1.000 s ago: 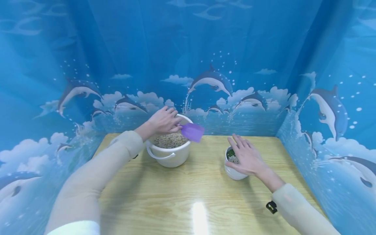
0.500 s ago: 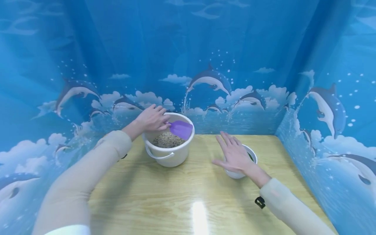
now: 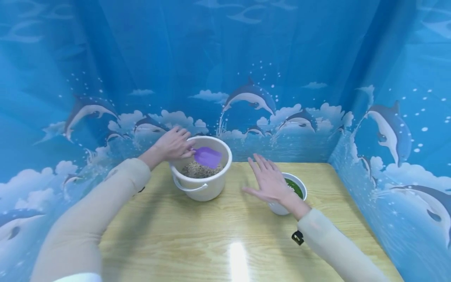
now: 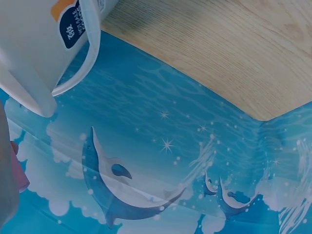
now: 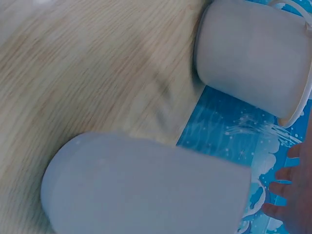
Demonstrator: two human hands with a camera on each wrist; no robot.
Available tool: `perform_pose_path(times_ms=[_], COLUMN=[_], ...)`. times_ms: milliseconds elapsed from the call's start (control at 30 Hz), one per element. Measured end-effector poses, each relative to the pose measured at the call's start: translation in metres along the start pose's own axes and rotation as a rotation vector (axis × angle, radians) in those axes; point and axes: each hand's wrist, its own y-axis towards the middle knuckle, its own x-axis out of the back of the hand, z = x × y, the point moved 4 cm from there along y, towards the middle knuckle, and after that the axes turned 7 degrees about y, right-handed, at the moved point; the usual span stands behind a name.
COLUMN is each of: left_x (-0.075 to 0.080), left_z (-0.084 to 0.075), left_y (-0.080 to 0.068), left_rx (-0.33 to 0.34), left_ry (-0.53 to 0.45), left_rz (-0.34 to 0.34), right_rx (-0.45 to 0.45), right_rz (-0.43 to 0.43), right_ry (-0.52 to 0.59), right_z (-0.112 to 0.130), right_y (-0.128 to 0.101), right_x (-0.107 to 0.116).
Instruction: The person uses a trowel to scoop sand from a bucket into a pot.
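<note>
Dipping back into the bucket is the big change: the left hand has pulled the purple scoop in from over the table, and its blade now sits low inside the rim, just above the grainy fill, upper middle of the head view. Fingers are curled round the scoop's handle, so that grip is firm. Meanwhile the right hand has slid off the small white pot toward frame centre; it hovers flat with fingers spread, holding nothing, and the pot's green top shows now. Looks to me like another scoopful is being loaded. Material-wise: the bucket is smooth white plastic, round, with a thin bail handle; the fill is a coarse tan-grey pebbly mix; the pot is glossy and rounded; the wooden table is pale, grainy and shiny.
</note>
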Motion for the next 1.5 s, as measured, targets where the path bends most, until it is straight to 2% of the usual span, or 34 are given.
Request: perform_pose_path(times_ms=[367,567,767,1333,1500], left_x=[-0.008,-0.011,-0.012,-0.012,-0.014], left_z=[0.000,0.001,0.001,0.002,0.003], left_y=[-0.003,-0.002,0.000,0.010,0.017], left_rx=[-0.037,-0.067,-0.096,-0.170,-0.194], left_ry=[0.065,0.136,0.194,0.421,0.454], left_rz=[0.043,0.079,0.087,0.117,0.112], right_rx=[0.008,0.025,0.024,0.067,0.068], right_rz=[0.035,0.029,0.031,0.059,0.062], right_ry=[-0.022,-0.019,-0.033,-0.090,-0.084], right_z=[0.021,0.026,0.028,0.041,0.042], right_y=[0.028,0.039,0.048,0.074,0.081], right_x=[-0.003,-0.002,0.000,0.006,0.003])
